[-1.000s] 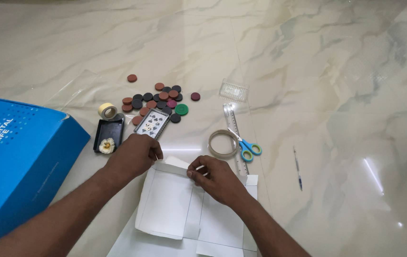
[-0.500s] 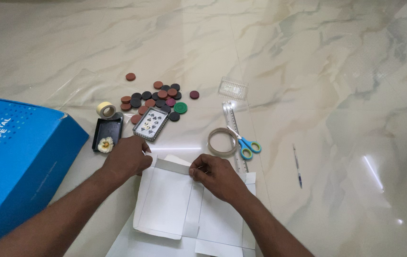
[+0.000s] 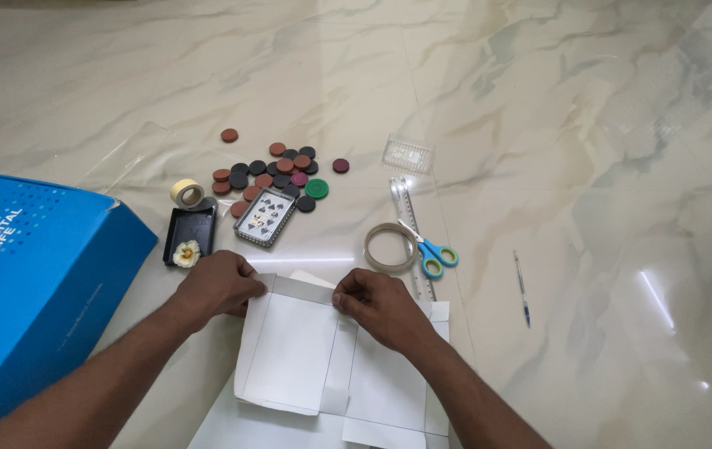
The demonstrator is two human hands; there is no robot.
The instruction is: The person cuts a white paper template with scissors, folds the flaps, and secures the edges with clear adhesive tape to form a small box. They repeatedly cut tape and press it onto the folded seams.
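A folded white paper sheet [image 3: 294, 349] lies on the marble floor in front of me, with a narrow flap [image 3: 302, 288] turned over along its far edge and a taped seam down the middle. My left hand [image 3: 219, 284] presses on the flap's left corner with fingers curled. My right hand [image 3: 381, 303] pinches the flap near its right end. More white paper [image 3: 389, 432] lies underneath, toward me.
A blue cardboard box [image 3: 32, 274] sits at the left. Beyond the paper lie a tape ring [image 3: 390, 248], blue-green scissors [image 3: 431, 254], a clear ruler [image 3: 404, 208], a card case [image 3: 265, 217], several round game discs [image 3: 277, 170], a black tray [image 3: 190, 233], a masking tape roll [image 3: 187, 193], and a pen [image 3: 521, 288].
Both hands slid slightly toward me and pressed the flap flatter along the paper's far edge. The left hand shifted a little left onto the corner.
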